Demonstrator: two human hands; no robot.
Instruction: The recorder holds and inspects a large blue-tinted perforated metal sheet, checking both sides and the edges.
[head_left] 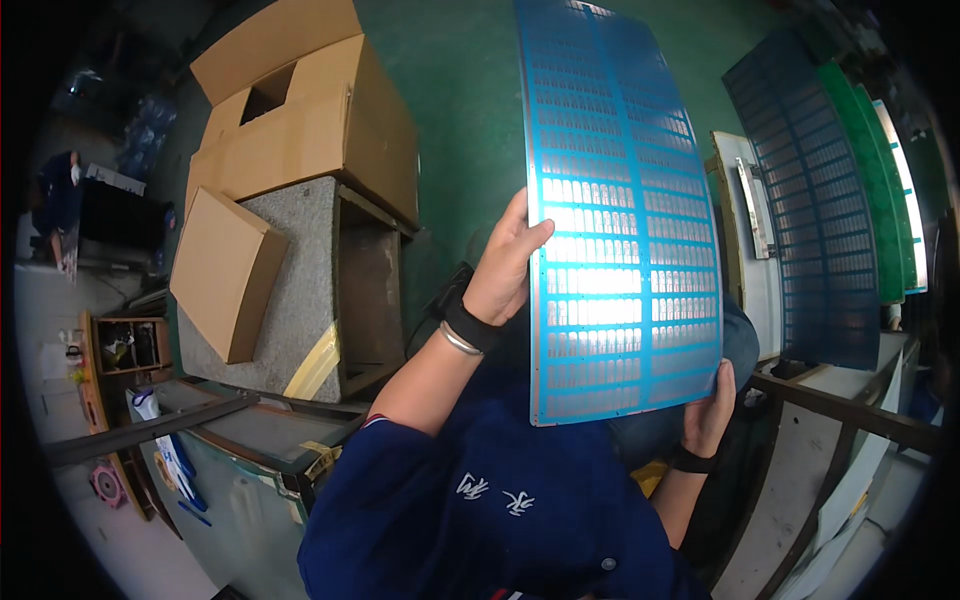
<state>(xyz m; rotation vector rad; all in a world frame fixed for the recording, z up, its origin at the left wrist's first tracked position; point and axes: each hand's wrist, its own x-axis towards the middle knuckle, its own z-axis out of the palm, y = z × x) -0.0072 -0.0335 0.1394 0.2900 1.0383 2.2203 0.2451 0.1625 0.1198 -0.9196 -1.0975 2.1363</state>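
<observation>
A long blue-and-silver circuit board panel (pixel 590 255) with rows of small repeated patterns is held up in front of me, its near end tilted toward my chest. My left hand (pixel 503 262) is closed on its left edge, thumb over the front face and fingers behind, where the panel hides them. At the lower right corner, my right hand (pixel 710 405) grips the edge from below; part of its fingers is behind the panel. Light glares off the panel's middle. A similar darker panel (pixel 815 210) stands upright at the right, apart from my hands.
To the left, a large open cardboard box (pixel 300 120) and a flat carton (pixel 225 270) rest on a grey carpeted stand (pixel 300 290). A green board (pixel 868 180) stands beyond the dark panel. Metal frames (pixel 810 400) flank me. Another person (pixel 58 200) is at the far left.
</observation>
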